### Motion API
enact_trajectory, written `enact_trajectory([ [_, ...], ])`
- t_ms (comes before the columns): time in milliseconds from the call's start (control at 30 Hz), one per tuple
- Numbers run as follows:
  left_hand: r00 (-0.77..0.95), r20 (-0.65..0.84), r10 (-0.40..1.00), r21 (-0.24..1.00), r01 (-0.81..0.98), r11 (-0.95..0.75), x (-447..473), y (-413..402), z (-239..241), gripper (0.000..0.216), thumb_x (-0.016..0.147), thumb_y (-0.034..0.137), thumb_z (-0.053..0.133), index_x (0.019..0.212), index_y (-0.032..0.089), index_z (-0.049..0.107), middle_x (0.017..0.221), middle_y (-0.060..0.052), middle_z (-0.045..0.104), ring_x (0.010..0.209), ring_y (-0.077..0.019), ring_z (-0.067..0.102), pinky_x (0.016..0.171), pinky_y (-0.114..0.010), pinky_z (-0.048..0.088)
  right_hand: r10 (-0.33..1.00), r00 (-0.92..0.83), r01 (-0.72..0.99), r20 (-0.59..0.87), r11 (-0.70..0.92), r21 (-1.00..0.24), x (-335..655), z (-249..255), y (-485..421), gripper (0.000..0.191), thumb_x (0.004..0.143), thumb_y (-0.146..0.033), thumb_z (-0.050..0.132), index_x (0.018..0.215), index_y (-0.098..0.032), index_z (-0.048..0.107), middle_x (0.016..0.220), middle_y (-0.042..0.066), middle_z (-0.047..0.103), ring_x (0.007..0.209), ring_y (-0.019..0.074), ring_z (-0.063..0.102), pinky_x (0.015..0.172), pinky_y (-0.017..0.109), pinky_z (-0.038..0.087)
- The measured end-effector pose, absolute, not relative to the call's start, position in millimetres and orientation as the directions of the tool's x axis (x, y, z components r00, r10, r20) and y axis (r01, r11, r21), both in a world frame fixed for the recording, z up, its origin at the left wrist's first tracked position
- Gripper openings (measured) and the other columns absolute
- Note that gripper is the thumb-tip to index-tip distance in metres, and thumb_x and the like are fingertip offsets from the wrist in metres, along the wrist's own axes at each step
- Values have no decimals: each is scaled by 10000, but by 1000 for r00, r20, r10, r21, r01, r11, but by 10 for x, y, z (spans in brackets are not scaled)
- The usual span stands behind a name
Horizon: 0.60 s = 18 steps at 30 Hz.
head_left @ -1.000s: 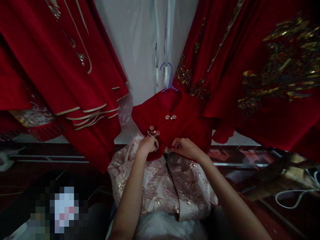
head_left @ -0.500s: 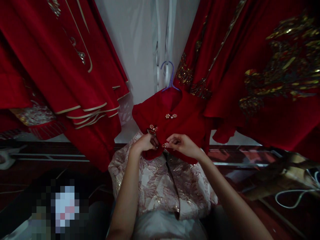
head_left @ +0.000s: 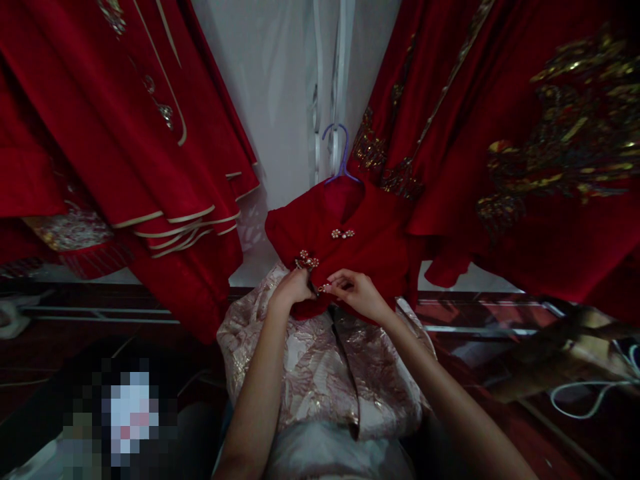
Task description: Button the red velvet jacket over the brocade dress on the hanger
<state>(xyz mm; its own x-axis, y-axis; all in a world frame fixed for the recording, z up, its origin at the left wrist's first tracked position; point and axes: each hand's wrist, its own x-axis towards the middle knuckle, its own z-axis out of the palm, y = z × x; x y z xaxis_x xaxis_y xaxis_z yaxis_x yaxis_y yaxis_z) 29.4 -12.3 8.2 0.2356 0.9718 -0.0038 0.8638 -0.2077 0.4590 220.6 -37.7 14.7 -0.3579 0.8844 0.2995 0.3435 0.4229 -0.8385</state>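
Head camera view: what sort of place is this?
Likely a bridal-wear shop or dressing room, though not certain. Red robes with cream trim hang left, a gold-embroidered gown right, and the left hand and right hand pinch a small red jacket on a purple hanger.

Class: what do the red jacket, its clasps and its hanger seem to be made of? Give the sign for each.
Red jacket: soft matt cloth, perhaps velvet; it folds softly without shine.
Clasps: pearl-like beads, possibly on metal; they glint.
Hanger: likely plastic; thin, smooth, purple hook.
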Motion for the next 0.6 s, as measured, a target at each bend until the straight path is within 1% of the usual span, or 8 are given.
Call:
enact_trajectory([
  [133,308,17,951,587,767,-258,264,-135,112,324,532,209,718,840,127,662,747,-25,667,713,-168,592,614,-228,424,877,-344,382,337,458,-803,2183,80,-361,212,763,-357,646,875,-177,648,814,23,690,643,109,600,599,218,467],
  [267,373,44,927,696,654,-296,207,-132,111,245,567,191,681,804,126,670,692,-2,650,691,-156,575,602,-219,421,887,-306,414,347,452,-790,2130,-76,-339,200,782,-335,622,907,-181,648,788,18,682,605,104,589,564,209,454],
  [400,411,33,911,740,603,-299,182,-137,104,229,602,210,654,808,113,672,683,4,638,655,-138,549,576,-210,401,891,-275,420,361,449,-788,2076,-199,-329,183,798,-301,601,931,-186,652,783,17,678,642,113,612,605,216,469],
  [600,477,18,879,792,530,-304,184,-166,117,203,646,243,635,789,101,659,662,14,604,589,-104,497,534,-199,352,886,-282,421,367,458,-783,2060,-212,-353,180,804,-295,588,936,-192,653,801,20,683,677,130,629,637,233,483],
])
